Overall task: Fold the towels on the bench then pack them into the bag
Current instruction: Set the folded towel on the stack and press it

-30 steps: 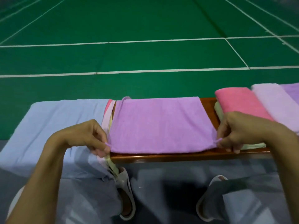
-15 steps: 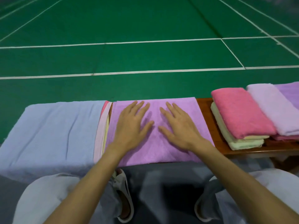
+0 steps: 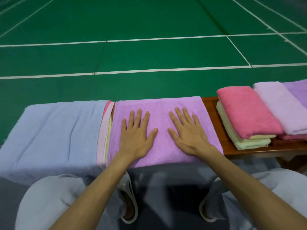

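Note:
A purple towel [image 3: 159, 107] lies folded flat on the wooden bench [image 3: 232, 146] in front of me. My left hand [image 3: 136, 135] presses flat on its left half with straight, spread fingers. My right hand [image 3: 187, 133] lies flat on its right half the same way. To the left, a light blue towel [image 3: 53, 130] is spread over the bench, with pink and yellow towel edges [image 3: 104, 138] showing beside it. On the right stand folded towels: a pink one [image 3: 245, 112] on pale yellow ones [image 3: 245, 141], then lilac ones [image 3: 280, 107]. No bag is visible.
Beyond the bench stretches a green court floor [image 3: 149, 52] with white lines. My knees in grey trousers [image 3: 49, 201] and two white slippers [image 3: 129, 205] are below the bench's near edge.
A second ago both hands pinched the purple towel's near corners. They let go and moved onto its top, where they now lie flat, spread a little wider apart than half a second ago.

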The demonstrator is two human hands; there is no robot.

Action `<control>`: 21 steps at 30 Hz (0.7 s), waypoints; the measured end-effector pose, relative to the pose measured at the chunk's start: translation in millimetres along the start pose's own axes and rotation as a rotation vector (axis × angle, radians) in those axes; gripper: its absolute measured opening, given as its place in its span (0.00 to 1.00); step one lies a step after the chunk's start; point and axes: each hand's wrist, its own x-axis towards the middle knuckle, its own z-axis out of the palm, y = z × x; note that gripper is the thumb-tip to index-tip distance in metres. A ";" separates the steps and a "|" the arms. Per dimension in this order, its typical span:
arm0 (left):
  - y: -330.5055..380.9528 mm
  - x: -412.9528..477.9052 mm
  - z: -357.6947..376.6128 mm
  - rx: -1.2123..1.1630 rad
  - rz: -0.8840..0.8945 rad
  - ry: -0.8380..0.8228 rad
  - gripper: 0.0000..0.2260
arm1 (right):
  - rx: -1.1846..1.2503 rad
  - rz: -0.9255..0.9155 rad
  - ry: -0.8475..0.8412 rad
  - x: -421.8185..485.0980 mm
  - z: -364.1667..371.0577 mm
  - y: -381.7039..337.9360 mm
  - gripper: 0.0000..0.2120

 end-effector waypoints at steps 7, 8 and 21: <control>-38.8 -4.4 -10.7 -0.032 -0.116 0.068 0.36 | 0.000 0.286 0.034 -4.5 -4.8 44.3 0.43; -38.3 -5.4 -10.8 -0.037 -0.106 0.068 0.36 | 0.003 0.284 0.033 -5.1 -4.4 44.2 0.43; -37.9 6.2 -54.0 -0.424 -0.449 0.177 0.08 | 0.279 0.521 0.264 10.5 -41.9 39.6 0.06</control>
